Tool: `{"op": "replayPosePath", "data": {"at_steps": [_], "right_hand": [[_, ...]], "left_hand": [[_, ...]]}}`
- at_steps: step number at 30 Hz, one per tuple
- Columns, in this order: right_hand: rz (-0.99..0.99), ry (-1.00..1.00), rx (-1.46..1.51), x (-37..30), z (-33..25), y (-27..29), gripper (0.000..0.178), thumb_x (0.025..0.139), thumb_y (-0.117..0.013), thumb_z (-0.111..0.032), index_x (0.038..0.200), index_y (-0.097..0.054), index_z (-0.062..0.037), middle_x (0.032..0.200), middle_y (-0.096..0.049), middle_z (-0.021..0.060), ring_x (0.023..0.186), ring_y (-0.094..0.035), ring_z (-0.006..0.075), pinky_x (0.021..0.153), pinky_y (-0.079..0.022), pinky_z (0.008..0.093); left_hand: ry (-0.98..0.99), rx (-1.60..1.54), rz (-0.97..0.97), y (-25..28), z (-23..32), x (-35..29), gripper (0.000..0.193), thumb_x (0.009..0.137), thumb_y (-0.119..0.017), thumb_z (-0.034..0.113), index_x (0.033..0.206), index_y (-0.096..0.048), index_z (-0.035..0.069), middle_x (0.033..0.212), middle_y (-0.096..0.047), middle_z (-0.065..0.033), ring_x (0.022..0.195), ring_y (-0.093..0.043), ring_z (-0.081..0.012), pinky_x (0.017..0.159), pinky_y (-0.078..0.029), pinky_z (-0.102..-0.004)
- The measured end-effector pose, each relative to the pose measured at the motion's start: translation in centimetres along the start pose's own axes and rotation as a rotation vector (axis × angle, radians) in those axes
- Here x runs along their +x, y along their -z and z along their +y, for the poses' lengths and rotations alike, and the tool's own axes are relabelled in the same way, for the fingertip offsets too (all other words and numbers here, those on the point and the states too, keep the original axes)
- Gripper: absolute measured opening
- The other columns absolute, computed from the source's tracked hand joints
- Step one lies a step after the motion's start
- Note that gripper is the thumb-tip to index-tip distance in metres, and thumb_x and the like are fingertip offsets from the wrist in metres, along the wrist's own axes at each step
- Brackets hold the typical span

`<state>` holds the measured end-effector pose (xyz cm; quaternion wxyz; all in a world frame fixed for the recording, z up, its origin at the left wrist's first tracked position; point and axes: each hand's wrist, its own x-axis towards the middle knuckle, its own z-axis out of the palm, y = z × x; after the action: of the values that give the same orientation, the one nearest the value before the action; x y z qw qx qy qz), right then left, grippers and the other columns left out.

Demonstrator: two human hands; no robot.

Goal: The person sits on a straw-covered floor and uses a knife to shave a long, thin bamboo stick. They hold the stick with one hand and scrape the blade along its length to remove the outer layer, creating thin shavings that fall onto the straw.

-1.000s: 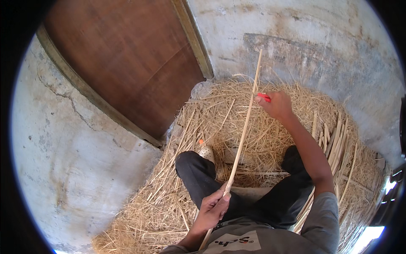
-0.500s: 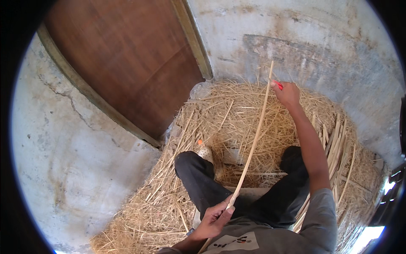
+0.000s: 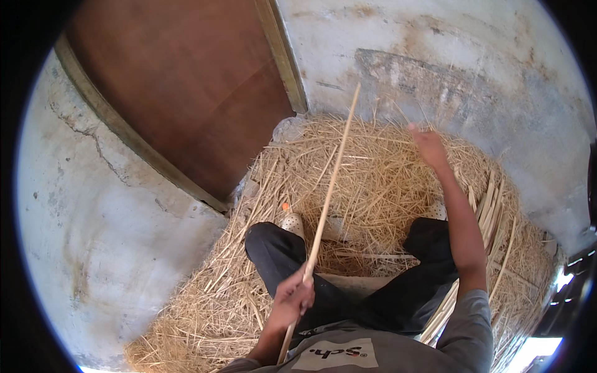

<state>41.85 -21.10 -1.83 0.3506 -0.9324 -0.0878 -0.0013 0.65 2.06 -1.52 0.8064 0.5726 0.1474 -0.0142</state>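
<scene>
My left hand [image 3: 293, 298] is closed around the lower part of a long, pale split-bamboo strip [image 3: 331, 198]. The strip slants up and away from my lap, and its far tip stands free near the wall. Beyond my right knee, my right hand [image 3: 429, 148] is closed at the end of an outstretched arm, apart from the strip. A small reddish spot shows at its fingertips; the rest of the red-handled tool is hidden or blurred. Thin shavings [image 3: 402, 113] show just above that hand.
Shavings [image 3: 373, 180] cover the floor around my legs. More split strips [image 3: 491, 205] lie in a bundle at my right. A brown door [image 3: 186, 93] stands ahead on the left, between stained walls [image 3: 466, 68]. A light perforated shoe [image 3: 291, 225] shows by my left knee.
The strip's far end has swung left, and my left hand has shifted left with it. My right hand has come away from the strip, and the red tool is less visible.
</scene>
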Motion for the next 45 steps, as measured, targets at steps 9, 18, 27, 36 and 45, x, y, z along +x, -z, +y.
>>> {"op": "replayPosePath", "data": {"at_steps": [9,18,27,36,45], "right_hand": [[0.013,0.725,-0.046,-12.8,-8.4,-5.7,0.06,0.079,-0.059,-0.066,0.061,-0.063,-0.0085,0.049,-0.055,0.0093,0.045,-0.056,0.0284,0.05,-0.047,0.0406],[0.007,0.892,-0.152,-14.5,-8.3,-5.6,0.064,0.081,-0.053,-0.071,0.057,-0.061,-0.0115,0.049,-0.055,0.0062,0.042,-0.053,0.0233,0.045,-0.043,0.0387],[0.045,0.603,-0.1,-10.0,-6.4,-4.0,0.067,0.081,-0.052,-0.07,0.061,-0.064,-0.0071,0.05,-0.056,0.0104,0.045,-0.056,0.0276,0.045,-0.046,0.0403],[-0.054,0.653,-0.223,-11.6,-7.8,-3.4,0.065,0.075,-0.055,-0.073,0.07,-0.069,-0.0094,0.06,-0.062,0.0124,0.06,-0.063,0.0313,0.057,-0.05,0.0426],[0.073,0.108,-0.253,-2.0,-3.6,0.1,0.078,0.086,-0.037,-0.074,0.072,-0.067,-0.0039,0.064,-0.061,0.0125,0.065,-0.062,0.0257,0.057,-0.047,0.0421]], "left_hand": [[-0.021,0.021,-0.046,-2.1,1.5,1.1,0.05,0.099,-0.05,0.019,0.145,-0.034,0.005,0.061,-0.038,0.0038,0.052,-0.036,-0.0047,0.045,-0.032,-0.0188],[-0.102,0.235,0.015,-2.9,1.4,0.4,0.047,0.099,-0.05,0.012,0.143,-0.037,0.002,0.07,-0.042,0.007,0.061,-0.036,-0.0007,0.054,-0.029,-0.0155],[-0.121,0.422,0.016,-3.7,1.6,-0.4,0.045,0.097,-0.051,0.008,0.139,-0.04,-0.003,0.106,-0.056,-0.004,0.093,-0.049,-0.0088,0.082,-0.038,-0.0199],[-0.324,0.653,0.039,-3.8,1.5,-0.1,0.042,0.096,-0.049,0.008,0.137,-0.043,-0.001,0.128,-0.056,-0.0226,0.119,-0.053,-0.0193,0.097,-0.041,-0.0276],[-0.216,0.67,-0.049,-3.8,0.2,-3.3,0.043,0.096,-0.051,0.009,0.138,-0.043,-0.001,0.101,-0.066,-0.0107,0.081,-0.051,-0.0048,0.072,-0.045,-0.0214]]}}
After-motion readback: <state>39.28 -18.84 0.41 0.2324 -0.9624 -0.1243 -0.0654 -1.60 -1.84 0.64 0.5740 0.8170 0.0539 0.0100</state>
